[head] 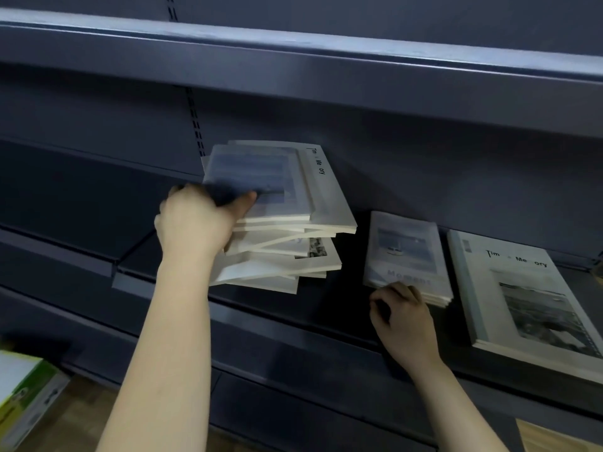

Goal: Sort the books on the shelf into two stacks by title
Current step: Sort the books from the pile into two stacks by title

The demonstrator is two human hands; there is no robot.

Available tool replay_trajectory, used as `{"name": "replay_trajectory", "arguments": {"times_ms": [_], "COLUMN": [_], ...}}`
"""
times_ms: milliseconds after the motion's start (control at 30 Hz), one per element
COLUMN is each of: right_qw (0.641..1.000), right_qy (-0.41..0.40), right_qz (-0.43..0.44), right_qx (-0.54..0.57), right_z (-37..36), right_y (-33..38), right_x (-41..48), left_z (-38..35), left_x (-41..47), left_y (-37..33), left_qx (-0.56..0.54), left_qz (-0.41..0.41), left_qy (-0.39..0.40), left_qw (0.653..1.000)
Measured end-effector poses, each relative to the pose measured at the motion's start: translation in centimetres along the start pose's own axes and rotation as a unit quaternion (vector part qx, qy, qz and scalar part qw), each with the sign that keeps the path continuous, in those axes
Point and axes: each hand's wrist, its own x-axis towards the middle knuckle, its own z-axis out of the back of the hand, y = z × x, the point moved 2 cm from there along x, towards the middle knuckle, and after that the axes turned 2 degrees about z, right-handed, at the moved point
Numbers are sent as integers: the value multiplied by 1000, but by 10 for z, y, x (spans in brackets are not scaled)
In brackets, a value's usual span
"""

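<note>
Head view: left hand (195, 220) pinches the top blue-cover paperback (254, 177) off the skewed unsorted pile (277, 252) on the dark metal shelf (293, 324). Right hand (403, 318), loosely curled, empty, steadies the small "Moment" stack (408, 252); beside it lies the larger "Time Memory" stack (522, 288). Advice: lift one copy only, square edges on landing.

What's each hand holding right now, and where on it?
Left hand grips the top book of the messy pile by its near-left corner. Right hand holds nothing; its fingertips touch the near edge of the small stack.
</note>
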Motion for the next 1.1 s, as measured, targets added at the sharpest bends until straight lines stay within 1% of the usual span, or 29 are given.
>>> {"name": "replay_trajectory", "arguments": {"times_ms": [100, 267, 333, 367, 433, 567, 633, 700, 767, 800, 900, 933, 1000, 1067, 1100], "right_qw": [1000, 1000, 1000, 1000, 999, 990, 983, 972, 954, 937, 863, 846, 829, 795, 781], "right_qy": [-4, -3, 3, 11, 28, 58, 53, 30, 1, -17, -66, -79, -104, -116, -118], "right_qz": [-1, 0, -2, -5, -16, -42, -57, -86, -126, -150, -224, -244, -280, -311, -311], "right_qx": [-1, -4, -1, 7, 38, 122, 168, 218, 272, 314, 448, 467, 472, 508, 529], "right_z": [0, 1, 2, 2, 5, 18, 27, 38, 50, 57, 79, 86, 96, 100, 100], "right_y": [0, -1, -2, -2, -4, -6, -4, -4, -5, -7, -5, -5, -9, -18, -22], "right_x": [-1, -2, -1, -1, 0, 2, 4, 6, 10, 10, 10, 9, 7, 4, 4], "left_z": [2, 6, 9, 9, 8, -2, -11, -23, -36, -43, -62, -68, -80, -93, -99], "left_x": [0, -13, -18, -19, -23, -43, -59, -73, -86, -93, -114, -121, -132, -140, -144], "left_y": [-7, -23, -27, -27, -30, -48, -59, -69, -75, -79, -87, -90, -94, -97, -98], "left_qx": [4, -93, -127, -156, -241, -397, -431, -452, -468, -477, -506, -515, -524, -524, -523], "left_qz": [-33, -74, -75, -69, -55, -34, -54, -74, -85, -89, -89, -82, -71, -64, -59], "left_qy": [-65, -128, -142, -137, -104, -15, 15, 36, 60, 74, 117, 130, 156, 181, 194], "left_qw": [997, 985, 979, 976, 963, 917, 900, 888, 878, 871, 850, 843, 834, 830, 828]}}
